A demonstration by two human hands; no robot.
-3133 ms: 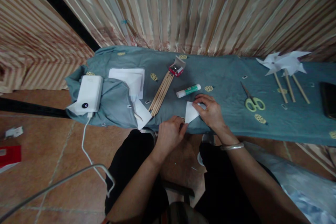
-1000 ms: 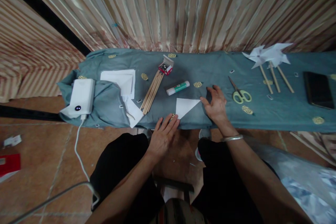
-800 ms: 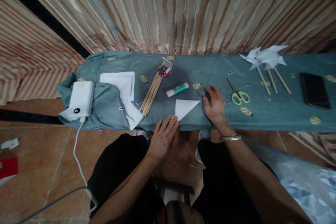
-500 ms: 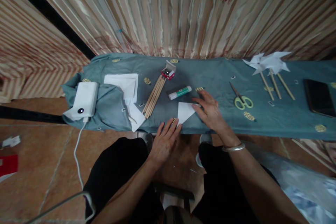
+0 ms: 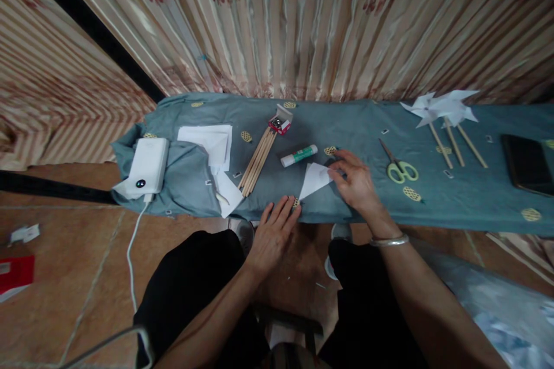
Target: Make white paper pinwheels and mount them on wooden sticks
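Note:
A white paper triangle point(image 5: 314, 179) lies near the front edge of the blue-grey cloth on the table point(image 5: 372, 196). My right hand point(image 5: 355, 182) pinches the triangle's right corner and lifts it slightly. My left hand point(image 5: 273, 233) rests flat at the table's front edge, fingers stretched out, fingertips just left of the triangle's lower tip. A glue stick point(image 5: 298, 155) lies just behind the paper.
Wooden sticks point(image 5: 258, 160) and a small red box point(image 5: 280, 121) sit left of centre, white paper sheets point(image 5: 208, 142) and a white power bank point(image 5: 146, 165) further left. Green scissors point(image 5: 400, 165), finished paper pinwheels point(image 5: 445, 110) and a black phone point(image 5: 527, 164) lie to the right.
My right hand, lying open beside the triangle a second ago, has moved left and taken hold of its right corner. The left hand stays at the table edge.

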